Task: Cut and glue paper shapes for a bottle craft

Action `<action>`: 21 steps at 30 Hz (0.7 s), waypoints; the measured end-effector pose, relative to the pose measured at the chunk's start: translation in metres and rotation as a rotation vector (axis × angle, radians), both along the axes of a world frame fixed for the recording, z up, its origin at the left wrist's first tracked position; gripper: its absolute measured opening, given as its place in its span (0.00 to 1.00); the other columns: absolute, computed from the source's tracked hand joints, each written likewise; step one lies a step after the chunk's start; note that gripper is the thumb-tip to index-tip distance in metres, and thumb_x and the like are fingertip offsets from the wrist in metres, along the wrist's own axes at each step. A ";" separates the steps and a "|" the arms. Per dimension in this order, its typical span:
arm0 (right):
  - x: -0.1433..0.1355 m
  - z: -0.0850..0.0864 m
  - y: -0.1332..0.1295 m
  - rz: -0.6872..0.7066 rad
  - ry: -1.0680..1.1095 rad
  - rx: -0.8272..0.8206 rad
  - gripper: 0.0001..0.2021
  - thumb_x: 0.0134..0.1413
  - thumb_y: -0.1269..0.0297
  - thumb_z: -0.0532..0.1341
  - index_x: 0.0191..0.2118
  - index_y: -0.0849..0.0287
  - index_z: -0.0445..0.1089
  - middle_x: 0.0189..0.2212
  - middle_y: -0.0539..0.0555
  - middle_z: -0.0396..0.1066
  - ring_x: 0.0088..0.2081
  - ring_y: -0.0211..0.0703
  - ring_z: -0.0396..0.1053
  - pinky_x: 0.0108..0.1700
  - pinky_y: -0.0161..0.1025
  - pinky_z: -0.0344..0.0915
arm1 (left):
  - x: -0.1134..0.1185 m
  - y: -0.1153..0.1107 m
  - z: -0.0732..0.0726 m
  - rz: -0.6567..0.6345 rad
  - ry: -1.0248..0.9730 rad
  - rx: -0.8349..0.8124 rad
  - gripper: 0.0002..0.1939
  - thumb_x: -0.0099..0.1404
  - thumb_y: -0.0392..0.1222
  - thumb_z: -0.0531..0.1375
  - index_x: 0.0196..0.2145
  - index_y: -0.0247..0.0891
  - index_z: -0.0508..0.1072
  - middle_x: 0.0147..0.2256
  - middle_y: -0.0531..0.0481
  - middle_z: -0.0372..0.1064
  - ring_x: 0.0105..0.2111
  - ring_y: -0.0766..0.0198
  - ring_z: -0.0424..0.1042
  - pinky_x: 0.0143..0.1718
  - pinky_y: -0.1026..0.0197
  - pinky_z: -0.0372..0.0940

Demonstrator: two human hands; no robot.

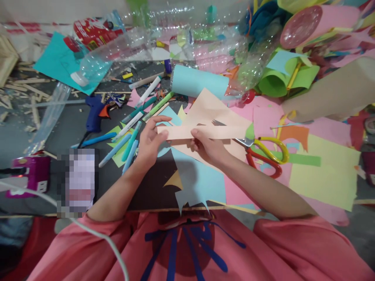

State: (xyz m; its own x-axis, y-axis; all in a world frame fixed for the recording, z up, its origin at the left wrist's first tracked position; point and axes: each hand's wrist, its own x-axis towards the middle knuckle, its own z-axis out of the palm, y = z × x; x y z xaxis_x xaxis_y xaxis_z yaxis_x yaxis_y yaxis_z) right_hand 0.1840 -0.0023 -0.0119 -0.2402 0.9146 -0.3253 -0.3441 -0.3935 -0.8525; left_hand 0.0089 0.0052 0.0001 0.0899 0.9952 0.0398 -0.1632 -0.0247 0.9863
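Note:
A long strip of pale peach paper [178, 132] stretches level above the table, held in both hands. My left hand [150, 140] pinches its left end, thumb in front. Near the strip's middle, my right hand [205, 145] grips it between thumb and curled fingers. Beneath it lies a larger peach sheet [202, 107] with a cut edge. Scissors [268, 150] with one yellow and one red handle rest just right of my right hand, their blades partly hidden by the strip. Light blue paper [202, 177] and black paper [155, 175] lie under my hands.
Several markers [131, 128] lie left of my left hand, beside a blue glue gun [95, 113]. A phone [80, 179] sits near the front edge. Clear plastic bottles [123, 48] and a blue-wrapped bottle [199, 81] fill the back. A white cable [99, 234] crosses the lower left.

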 end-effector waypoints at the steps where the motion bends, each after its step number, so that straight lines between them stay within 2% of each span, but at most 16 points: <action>1: 0.000 0.000 0.000 0.010 -0.011 0.000 0.22 0.44 0.44 0.69 0.24 0.56 0.63 0.16 0.43 0.62 0.18 0.30 0.57 0.22 0.32 0.57 | 0.000 0.000 0.000 0.007 -0.064 0.003 0.20 0.59 0.60 0.62 0.39 0.40 0.72 0.24 0.54 0.64 0.22 0.66 0.65 0.25 0.63 0.62; 3: -0.001 0.000 0.000 0.020 -0.019 0.003 0.23 0.44 0.42 0.68 0.24 0.57 0.63 0.17 0.44 0.63 0.19 0.29 0.57 0.22 0.32 0.56 | 0.000 -0.001 0.000 -0.024 -0.173 0.013 0.22 0.62 0.63 0.57 0.39 0.40 0.72 0.24 0.53 0.65 0.23 0.64 0.66 0.27 0.61 0.64; 5: -0.001 -0.001 0.000 0.024 -0.023 0.009 0.23 0.44 0.41 0.67 0.24 0.57 0.64 0.17 0.44 0.63 0.19 0.29 0.57 0.23 0.32 0.57 | 0.001 -0.002 -0.002 -0.051 -0.194 0.037 0.19 0.61 0.59 0.60 0.38 0.41 0.72 0.25 0.53 0.66 0.25 0.64 0.68 0.29 0.60 0.65; 8: 0.000 -0.003 -0.001 0.036 -0.035 0.024 0.23 0.46 0.40 0.66 0.24 0.57 0.65 0.17 0.44 0.63 0.19 0.30 0.57 0.23 0.33 0.57 | 0.001 -0.005 -0.006 -0.046 -0.121 0.102 0.13 0.59 0.51 0.66 0.37 0.42 0.73 0.29 0.53 0.67 0.27 0.66 0.69 0.31 0.62 0.65; 10: 0.001 -0.005 -0.001 0.051 -0.045 0.044 0.23 0.49 0.41 0.64 0.24 0.57 0.65 0.18 0.45 0.63 0.20 0.30 0.57 0.24 0.33 0.56 | 0.002 -0.005 -0.008 -0.068 -0.076 0.150 0.12 0.59 0.50 0.66 0.38 0.42 0.75 0.30 0.53 0.68 0.27 0.68 0.68 0.31 0.63 0.65; 15: 0.002 -0.008 -0.003 0.097 -0.050 0.078 0.20 0.56 0.45 0.61 0.26 0.57 0.66 0.20 0.45 0.64 0.22 0.30 0.59 0.27 0.33 0.56 | 0.004 -0.004 -0.009 -0.176 0.019 0.220 0.19 0.56 0.54 0.68 0.41 0.41 0.75 0.30 0.53 0.66 0.28 0.69 0.67 0.30 0.65 0.65; 17: 0.003 -0.007 -0.003 0.110 -0.045 0.079 0.20 0.57 0.45 0.61 0.26 0.57 0.66 0.21 0.45 0.64 0.23 0.31 0.58 0.28 0.34 0.56 | 0.004 -0.005 -0.011 -0.170 0.060 0.243 0.22 0.54 0.56 0.69 0.43 0.42 0.74 0.33 0.52 0.66 0.31 0.68 0.68 0.33 0.65 0.66; 21: 0.003 -0.003 -0.004 0.173 -0.123 0.111 0.22 0.59 0.45 0.57 0.24 0.57 0.64 0.20 0.45 0.61 0.24 0.33 0.58 0.30 0.36 0.57 | 0.005 -0.007 -0.015 -0.133 0.130 0.283 0.19 0.55 0.53 0.69 0.39 0.42 0.73 0.38 0.50 0.64 0.35 0.68 0.68 0.35 0.65 0.67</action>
